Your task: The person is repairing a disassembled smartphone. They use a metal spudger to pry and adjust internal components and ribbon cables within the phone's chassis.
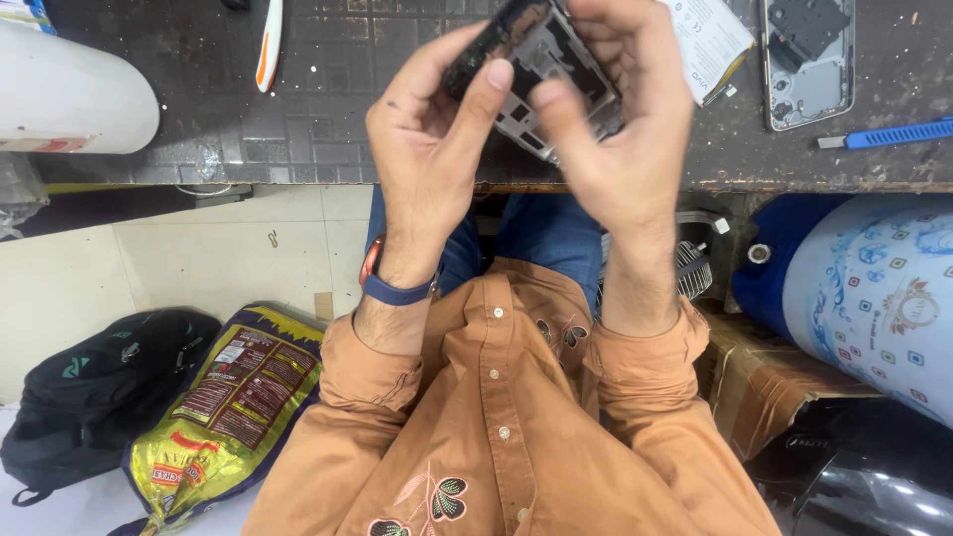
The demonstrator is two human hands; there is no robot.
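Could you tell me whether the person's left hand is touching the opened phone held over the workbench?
Touching. The head view shows the left hand with its thumb pressed onto the opened phone.

We look steeply down from a single head-worn camera, close above our raised hands, facing the dark tabletop (298,89) edge at top and our lap and floor (149,268) below.

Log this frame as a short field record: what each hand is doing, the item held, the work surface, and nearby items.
left hand: grips the dismantled dark phone frame, thumb on it
right hand: grips the same frame from the other side
surface: dark gridded work mat
on mat: grey opened phone back shell, blue-handled tool
floor: black backpack, yellow printed sack
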